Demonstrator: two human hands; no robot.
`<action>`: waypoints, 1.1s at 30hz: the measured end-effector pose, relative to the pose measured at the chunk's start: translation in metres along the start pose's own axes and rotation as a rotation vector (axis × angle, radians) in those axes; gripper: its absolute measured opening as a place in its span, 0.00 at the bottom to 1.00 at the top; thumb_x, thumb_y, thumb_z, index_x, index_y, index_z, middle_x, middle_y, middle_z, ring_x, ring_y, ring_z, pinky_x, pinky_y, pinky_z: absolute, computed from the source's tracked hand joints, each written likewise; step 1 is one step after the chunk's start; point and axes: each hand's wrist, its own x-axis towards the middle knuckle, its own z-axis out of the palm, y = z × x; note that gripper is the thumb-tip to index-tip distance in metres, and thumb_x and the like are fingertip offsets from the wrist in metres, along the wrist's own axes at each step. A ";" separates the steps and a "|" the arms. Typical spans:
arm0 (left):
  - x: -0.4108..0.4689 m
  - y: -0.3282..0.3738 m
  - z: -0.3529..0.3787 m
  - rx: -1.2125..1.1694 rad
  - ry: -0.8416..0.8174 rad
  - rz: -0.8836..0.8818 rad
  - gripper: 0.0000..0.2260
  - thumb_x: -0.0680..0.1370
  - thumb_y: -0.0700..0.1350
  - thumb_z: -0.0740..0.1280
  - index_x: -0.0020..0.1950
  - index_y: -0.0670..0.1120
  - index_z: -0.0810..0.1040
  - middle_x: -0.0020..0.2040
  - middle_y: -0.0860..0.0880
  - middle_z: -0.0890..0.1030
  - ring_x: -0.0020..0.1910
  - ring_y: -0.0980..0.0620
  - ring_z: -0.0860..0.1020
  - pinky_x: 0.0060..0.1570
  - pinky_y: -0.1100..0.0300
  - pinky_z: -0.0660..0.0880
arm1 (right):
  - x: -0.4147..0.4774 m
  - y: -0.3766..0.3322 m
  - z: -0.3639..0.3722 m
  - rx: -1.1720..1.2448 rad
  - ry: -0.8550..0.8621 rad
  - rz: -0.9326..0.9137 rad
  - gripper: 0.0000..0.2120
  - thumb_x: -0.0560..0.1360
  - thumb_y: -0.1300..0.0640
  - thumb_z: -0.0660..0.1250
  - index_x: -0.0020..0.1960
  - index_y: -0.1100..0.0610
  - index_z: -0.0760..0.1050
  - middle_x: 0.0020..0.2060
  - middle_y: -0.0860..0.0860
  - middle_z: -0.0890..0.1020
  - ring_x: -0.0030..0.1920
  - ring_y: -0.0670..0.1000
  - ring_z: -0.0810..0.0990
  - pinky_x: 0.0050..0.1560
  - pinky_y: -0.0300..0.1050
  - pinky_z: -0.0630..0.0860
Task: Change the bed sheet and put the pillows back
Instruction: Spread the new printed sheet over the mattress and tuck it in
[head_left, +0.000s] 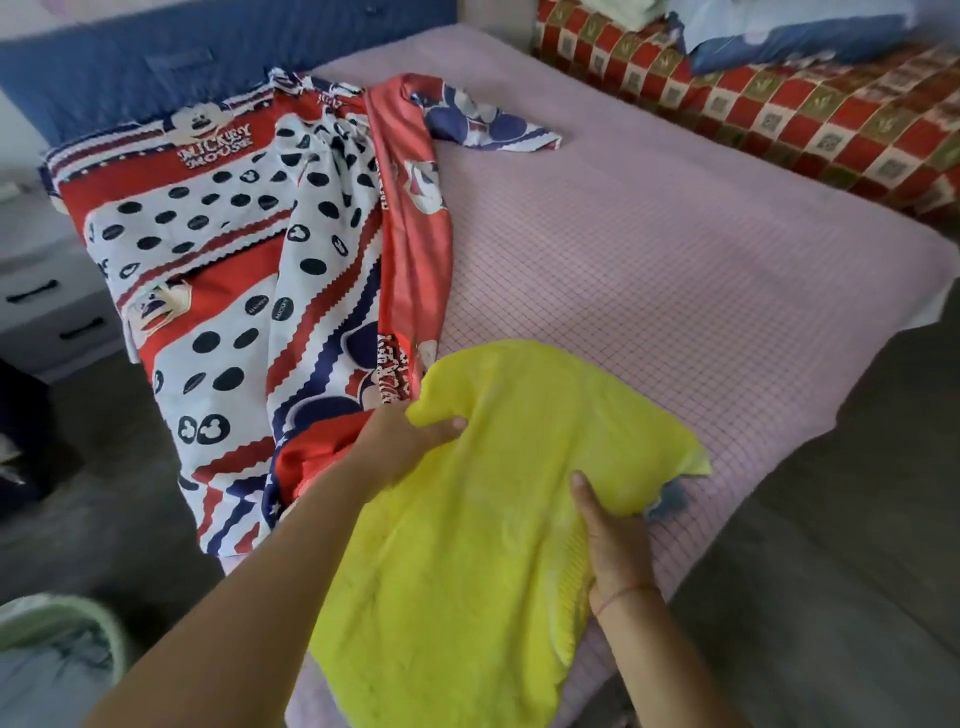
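Both hands hold a yellow fuzzy cloth (488, 499) over the near corner of the bed (675, 260): the left hand (400, 441) has its grip closed on the upper edge, the right hand (613, 540) on the right side. A red, white and blue Mickey Mouse sheet (249, 291) lies bunched along the bed's left half, on the pink checked mattress cover

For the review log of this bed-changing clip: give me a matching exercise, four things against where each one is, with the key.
Things:
1. yellow cloth
2. cartoon-print sheet
3. red checkered cover
4. white drawers

Places:
A. bunched over the bed's left side
B. far right, beyond the bed
C. gripped by left hand and right hand
D. on the floor left of the bed

Pairs: 1-C, 2-A, 3-B, 4-D
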 end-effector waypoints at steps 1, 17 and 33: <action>-0.001 0.018 0.005 -0.045 0.022 0.012 0.19 0.70 0.55 0.76 0.55 0.49 0.75 0.47 0.51 0.81 0.41 0.56 0.79 0.37 0.64 0.74 | 0.008 -0.017 -0.008 0.024 -0.025 -0.017 0.20 0.68 0.52 0.77 0.57 0.57 0.77 0.55 0.52 0.83 0.52 0.50 0.82 0.56 0.48 0.76; 0.058 0.247 0.208 -0.250 -0.011 0.153 0.14 0.69 0.52 0.77 0.49 0.47 0.83 0.41 0.49 0.86 0.40 0.51 0.85 0.41 0.57 0.81 | 0.163 -0.243 -0.175 0.088 -0.095 -0.250 0.07 0.78 0.61 0.64 0.47 0.49 0.73 0.46 0.44 0.81 0.46 0.44 0.79 0.51 0.46 0.77; 0.272 0.484 0.365 -0.237 -0.160 0.361 0.04 0.74 0.44 0.73 0.47 0.49 0.81 0.37 0.54 0.85 0.35 0.59 0.83 0.33 0.67 0.77 | 0.417 -0.407 -0.245 0.094 0.007 -0.275 0.52 0.47 0.29 0.78 0.67 0.46 0.67 0.63 0.50 0.77 0.62 0.54 0.77 0.64 0.60 0.72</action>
